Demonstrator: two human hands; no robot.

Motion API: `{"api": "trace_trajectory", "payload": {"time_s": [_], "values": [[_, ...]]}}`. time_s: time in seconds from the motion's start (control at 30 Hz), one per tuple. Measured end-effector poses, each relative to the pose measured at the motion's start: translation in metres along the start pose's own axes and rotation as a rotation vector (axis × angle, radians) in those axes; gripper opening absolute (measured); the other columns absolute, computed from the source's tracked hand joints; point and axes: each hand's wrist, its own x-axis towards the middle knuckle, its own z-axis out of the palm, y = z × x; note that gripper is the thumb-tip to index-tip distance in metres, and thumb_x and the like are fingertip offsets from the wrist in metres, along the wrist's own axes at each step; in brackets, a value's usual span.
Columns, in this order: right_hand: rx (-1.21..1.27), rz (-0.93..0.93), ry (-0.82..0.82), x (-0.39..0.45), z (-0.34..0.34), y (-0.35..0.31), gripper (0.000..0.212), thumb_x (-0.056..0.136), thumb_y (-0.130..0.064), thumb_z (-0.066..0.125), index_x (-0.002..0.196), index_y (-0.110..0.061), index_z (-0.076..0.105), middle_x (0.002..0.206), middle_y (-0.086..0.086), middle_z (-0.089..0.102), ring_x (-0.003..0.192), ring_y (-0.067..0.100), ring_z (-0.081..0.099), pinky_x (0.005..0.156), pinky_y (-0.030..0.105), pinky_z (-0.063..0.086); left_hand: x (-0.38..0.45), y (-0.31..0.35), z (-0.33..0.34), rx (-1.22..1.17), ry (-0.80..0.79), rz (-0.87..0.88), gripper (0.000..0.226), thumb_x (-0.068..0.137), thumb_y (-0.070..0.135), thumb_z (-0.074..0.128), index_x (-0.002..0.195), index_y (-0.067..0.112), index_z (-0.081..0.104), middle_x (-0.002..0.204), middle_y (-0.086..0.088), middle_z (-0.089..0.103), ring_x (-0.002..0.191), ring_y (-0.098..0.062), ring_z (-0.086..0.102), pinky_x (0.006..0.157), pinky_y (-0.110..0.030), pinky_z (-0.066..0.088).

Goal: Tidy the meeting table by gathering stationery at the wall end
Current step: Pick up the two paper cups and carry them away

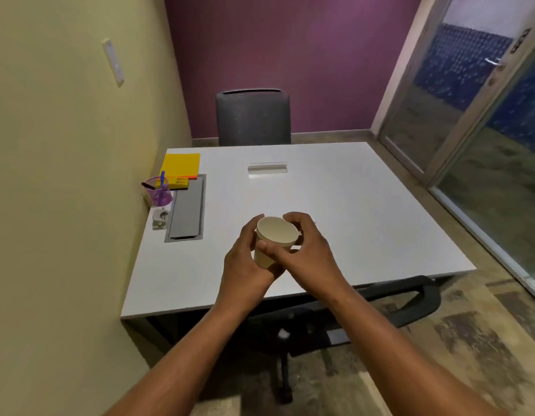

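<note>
A cream paper cup (275,235) is held above the white meeting table (350,211), near its front edge. My left hand (245,259) grips the cup's left side and base. My right hand (308,250) curls round its right side, thumb across the front. Along the wall side of the table lie a yellow pad (180,165), a small yellow and orange item (180,182), a purple transparent pen holder (159,191) with a blue pen and a black marker, and a small white and grey object (160,218).
A grey cable hatch (186,207) is set into the table beside the stationery, and a small slot (267,169) sits mid-table. A grey chair (253,117) stands at the far side, a black chair (380,307) under the front edge. Glass door on the right.
</note>
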Motion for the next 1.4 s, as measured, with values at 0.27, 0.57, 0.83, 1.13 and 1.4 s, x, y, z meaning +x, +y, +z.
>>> {"api": "trace_trajectory", "payload": {"time_s": [0.27, 0.57, 0.83, 1.13, 1.4], "values": [[0.046, 0.089, 0.08, 0.004, -0.147, 0.066, 0.066, 0.079, -0.053, 0.086, 0.133, -0.04, 0.05, 0.121, -0.03, 0.057, 0.111, 0.001, 0.061, 0.087, 0.017, 0.051, 0.015, 0.052, 0.15, -0.017, -0.117, 0.01, 0.081, 0.074, 0.034, 0.091, 0.143, 0.044, 0.049, 0.129, 0.025, 0.064, 0.119, 0.0, 0.062, 0.093, -0.019, 0.054], [0.087, 0.155, 0.101, 0.02, -0.298, 0.139, 0.056, 0.081, -0.047, 0.087, 0.125, -0.039, 0.054, 0.12, -0.022, 0.064, 0.108, 0.0, 0.064, 0.084, 0.018, 0.052, 0.033, 0.096, 0.31, 0.033, -0.155, -0.033, 0.065, 0.076, 0.034, 0.092, 0.131, 0.043, 0.056, 0.123, 0.021, 0.07, 0.111, -0.001, 0.067, 0.09, -0.021, 0.055], [0.112, 0.187, 0.061, 0.039, -0.321, 0.165, 0.055, 0.08, -0.045, 0.088, 0.123, -0.04, 0.054, 0.121, -0.021, 0.063, 0.11, 0.003, 0.064, 0.083, 0.017, 0.053, 0.043, 0.092, 0.339, 0.097, -0.192, -0.116, 0.068, 0.066, 0.052, 0.081, 0.127, 0.046, 0.051, 0.116, 0.024, 0.069, 0.105, 0.001, 0.067, 0.085, -0.031, 0.062], [0.065, 0.196, 0.036, 0.061, -0.296, 0.151, 0.057, 0.078, -0.039, 0.091, 0.12, -0.042, 0.053, 0.123, -0.026, 0.059, 0.114, 0.0, 0.06, 0.073, 0.006, 0.051, 0.061, 0.079, 0.307, 0.075, -0.242, -0.104, 0.07, 0.065, 0.057, 0.07, 0.132, 0.055, 0.048, 0.114, 0.025, 0.072, 0.099, 0.004, 0.068, 0.085, -0.038, 0.063], [0.124, 0.129, 0.002, 0.1, -0.268, 0.15, 0.059, 0.079, -0.033, 0.091, 0.125, -0.037, 0.055, 0.122, -0.022, 0.064, 0.112, 0.0, 0.064, 0.078, 0.006, 0.052, 0.076, 0.051, 0.292, 0.076, -0.162, -0.199, 0.059, 0.083, 0.051, 0.082, 0.13, 0.051, 0.046, 0.117, 0.024, 0.065, 0.099, 0.008, 0.062, 0.076, -0.016, 0.049]]}}
